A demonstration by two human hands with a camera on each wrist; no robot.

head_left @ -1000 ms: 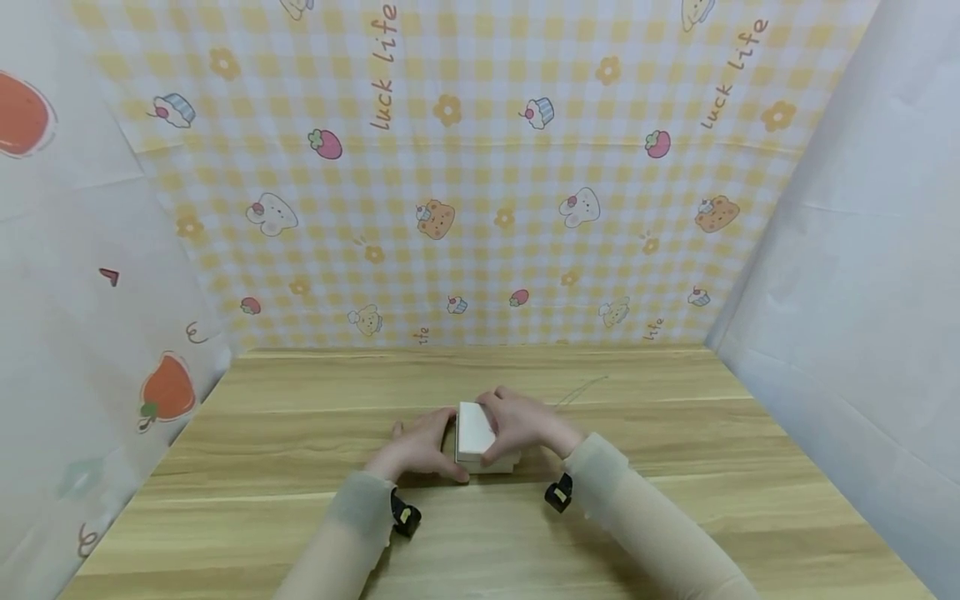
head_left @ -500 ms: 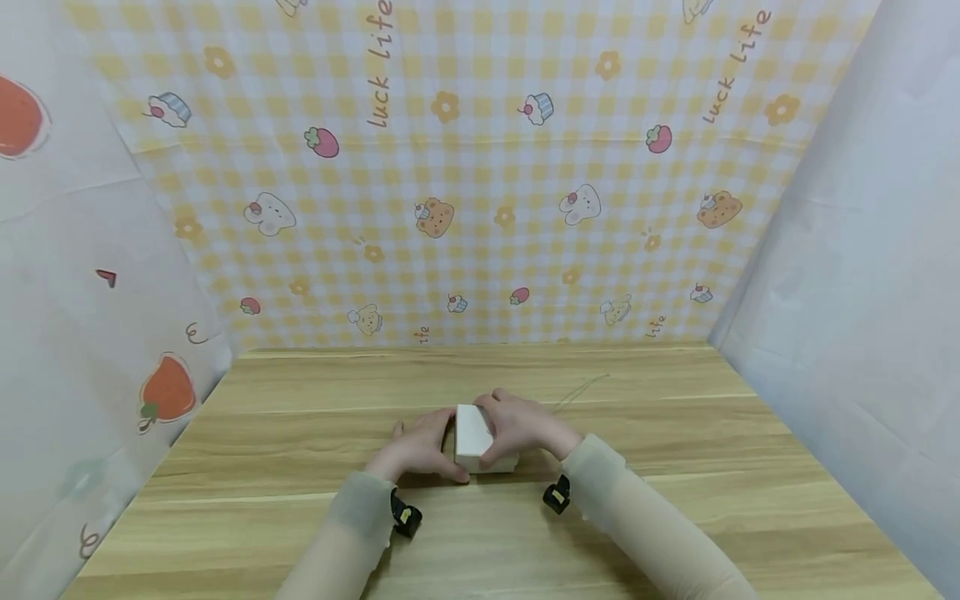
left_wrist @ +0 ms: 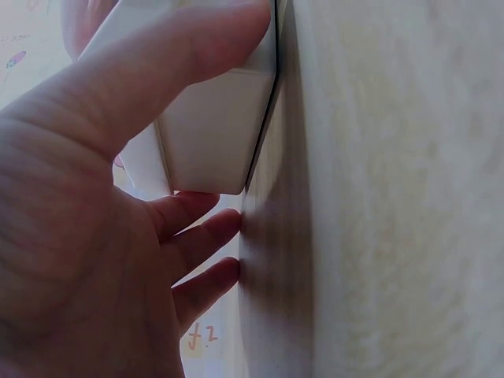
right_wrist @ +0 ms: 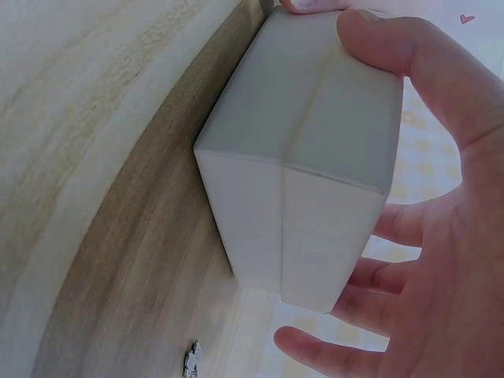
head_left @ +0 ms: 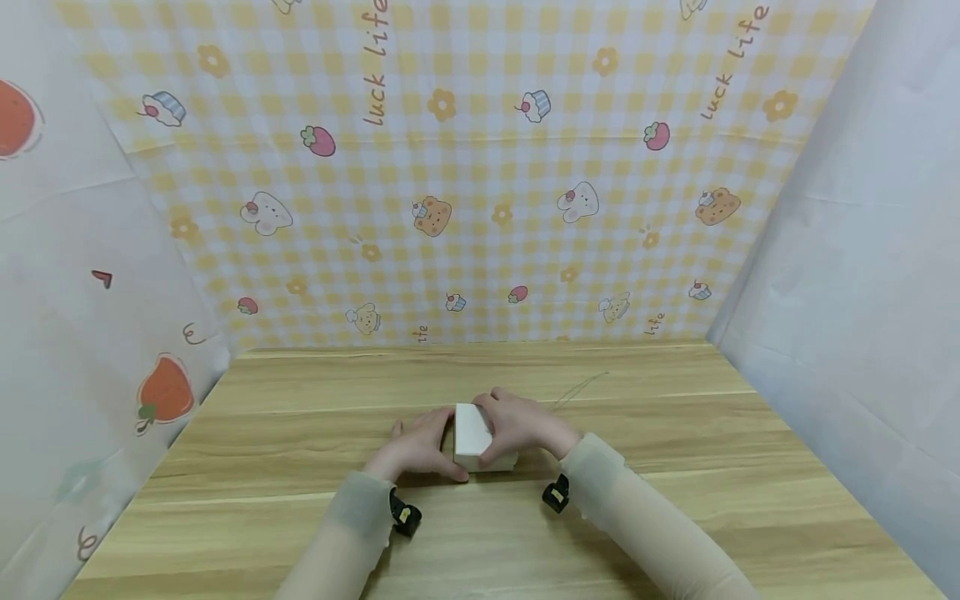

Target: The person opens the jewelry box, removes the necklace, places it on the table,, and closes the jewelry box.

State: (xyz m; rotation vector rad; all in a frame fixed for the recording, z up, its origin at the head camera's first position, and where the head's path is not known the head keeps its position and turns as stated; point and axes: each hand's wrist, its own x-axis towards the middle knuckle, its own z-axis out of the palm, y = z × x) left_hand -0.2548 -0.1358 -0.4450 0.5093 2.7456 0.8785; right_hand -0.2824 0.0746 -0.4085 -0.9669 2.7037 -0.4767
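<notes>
A small white lidded box sits on the wooden table between my hands. In the right wrist view its lid rests on the base, with a thin seam between them. My right hand grips the lid from the right, thumb on the near side and fingers at the far side. My left hand holds the base from the left; in the left wrist view its thumb lies along the near side, and a fingertip touches the far end. The inside of the box is hidden.
A thin looped cord lies on the table behind my right hand. A small silvery piece shows beyond the box in the right wrist view. A checked cloth hangs at the back, with pale sheets on both sides.
The lid has settled lower, and the gap once visible between it and the base has narrowed to a seam. Both hands have stayed almost in place.
</notes>
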